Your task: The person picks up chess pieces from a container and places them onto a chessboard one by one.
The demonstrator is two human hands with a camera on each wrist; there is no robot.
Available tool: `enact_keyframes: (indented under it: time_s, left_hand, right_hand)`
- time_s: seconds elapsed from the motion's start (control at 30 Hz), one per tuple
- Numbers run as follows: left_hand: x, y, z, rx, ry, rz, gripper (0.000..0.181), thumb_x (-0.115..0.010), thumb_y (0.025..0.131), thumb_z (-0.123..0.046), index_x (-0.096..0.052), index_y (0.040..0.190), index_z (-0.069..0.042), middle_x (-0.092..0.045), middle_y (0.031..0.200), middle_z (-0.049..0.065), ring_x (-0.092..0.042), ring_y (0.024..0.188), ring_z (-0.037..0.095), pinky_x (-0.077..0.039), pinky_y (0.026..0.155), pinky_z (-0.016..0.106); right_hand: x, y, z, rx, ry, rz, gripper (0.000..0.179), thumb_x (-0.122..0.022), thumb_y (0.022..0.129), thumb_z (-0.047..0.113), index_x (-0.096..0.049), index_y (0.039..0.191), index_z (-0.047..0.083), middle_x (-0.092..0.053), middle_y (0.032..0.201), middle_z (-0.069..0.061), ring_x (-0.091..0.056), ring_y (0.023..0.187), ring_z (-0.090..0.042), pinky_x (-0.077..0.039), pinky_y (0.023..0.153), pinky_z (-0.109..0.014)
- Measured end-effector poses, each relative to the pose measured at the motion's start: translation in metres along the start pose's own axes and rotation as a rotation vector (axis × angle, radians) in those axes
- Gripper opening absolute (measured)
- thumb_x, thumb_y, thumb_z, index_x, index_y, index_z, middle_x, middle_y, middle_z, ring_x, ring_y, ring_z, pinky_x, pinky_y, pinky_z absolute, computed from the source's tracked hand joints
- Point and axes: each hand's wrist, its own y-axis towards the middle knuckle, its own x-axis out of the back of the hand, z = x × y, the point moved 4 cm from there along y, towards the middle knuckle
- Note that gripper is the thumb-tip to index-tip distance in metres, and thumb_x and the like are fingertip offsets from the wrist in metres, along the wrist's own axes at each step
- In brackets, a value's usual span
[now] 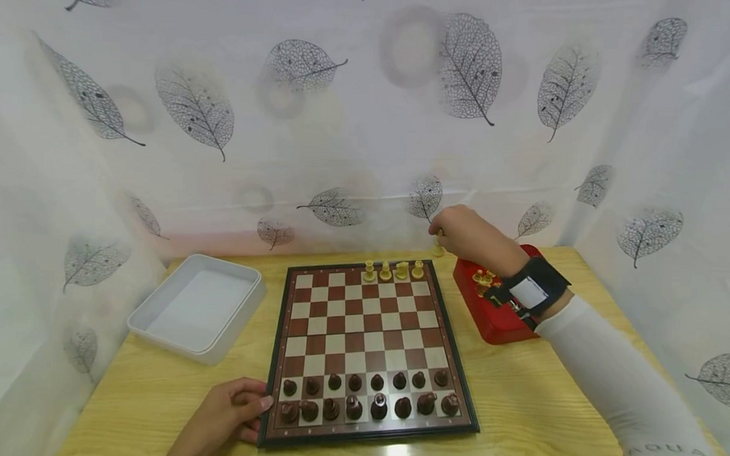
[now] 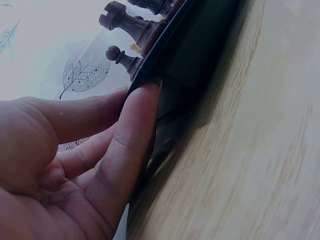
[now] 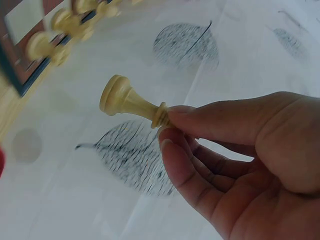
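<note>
The chessboard (image 1: 364, 322) lies on the table, with dark brown pieces (image 1: 354, 407) filling its two near rows. My left hand (image 1: 222, 411) grips the board's left edge near the close corner, thumb and fingers pinching the rim (image 2: 150, 75). Beyond the far right corner of the board, my right hand (image 1: 466, 237) is raised off the table. Its thumb and fingertips pinch a cream chess piece (image 3: 131, 101) by the upper part, base pointing away; the fingers cover its top, so its kind cannot be told. Several cream pieces (image 1: 402, 270) stand on the right half of the far row.
A red box (image 1: 493, 332) with cream pieces (image 1: 484, 278) in it sits right of the board, partly beneath my right forearm. On the left is a white tray (image 1: 231, 344). A leaf-patterned curtain (image 1: 368, 134) hangs behind the wooden table (image 1: 528, 401) and along its sides.
</note>
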Motion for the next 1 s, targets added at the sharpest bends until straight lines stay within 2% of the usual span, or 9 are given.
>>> enact_keyframes:
  time_s: [0.17,0.3,0.43,0.77,1.0]
  left_hand:
    - [0.001,0.0,0.001,-0.007,0.003,0.001,0.058,-0.072,0.099,-0.024,-0.051,0.136,0.014,-0.072,0.097,0.004,-0.067,0.078,0.019,-0.067,0.069,0.037]
    - [0.0,0.0,0.001,-0.017,0.006,0.002,0.057,-0.072,0.099,-0.023,-0.051,0.136,0.014,-0.071,0.097,0.004,-0.067,0.078,0.019,-0.067,0.069,0.036]
    - [0.0,-0.001,-0.001,-0.021,0.002,-0.004,0.057,-0.074,0.098,-0.023,-0.052,0.135,0.014,-0.071,0.096,0.004,-0.067,0.077,0.019,-0.067,0.068,0.036]
    - [0.0,0.0,0.0,-0.011,-0.013,-0.008,0.056,-0.074,0.097,-0.022,-0.053,0.135,0.013,-0.071,0.096,0.004,-0.067,0.077,0.018,-0.067,0.068,0.035]
    - [0.001,0.002,0.001,-0.005,-0.01,-0.011,0.057,-0.074,0.097,-0.023,-0.052,0.136,0.013,-0.07,0.097,0.005,-0.068,0.077,0.018,-0.067,0.068,0.035]
  right_hand:
    - [-0.001,0.015,0.022,0.042,-0.009,0.01,0.025,-0.059,0.097,-0.004,-0.075,0.116,-0.006,-0.074,0.12,-0.023,-0.072,0.103,-0.033,-0.059,0.077,-0.036]
    - [-0.003,0.023,0.037,0.065,-0.024,0.008,0.024,-0.061,0.096,-0.003,-0.075,0.116,-0.005,-0.075,0.12,-0.021,-0.072,0.109,-0.035,-0.064,0.088,-0.042]
    - [-0.006,0.029,0.049,0.076,-0.016,0.017,0.025,-0.061,0.097,-0.003,-0.075,0.118,-0.004,-0.075,0.122,-0.02,-0.071,0.114,-0.035,-0.063,0.096,-0.045]
    - [-0.016,0.045,0.068,0.101,0.017,0.025,0.025,-0.06,0.099,-0.001,-0.075,0.119,0.0,-0.075,0.124,-0.016,-0.072,0.113,-0.032,-0.063,0.095,-0.042]
    - [-0.026,0.056,0.082,0.1,0.103,0.054,0.028,-0.058,0.099,-0.003,-0.074,0.121,0.001,-0.074,0.126,-0.016,-0.072,0.113,-0.03,-0.063,0.096,-0.04]
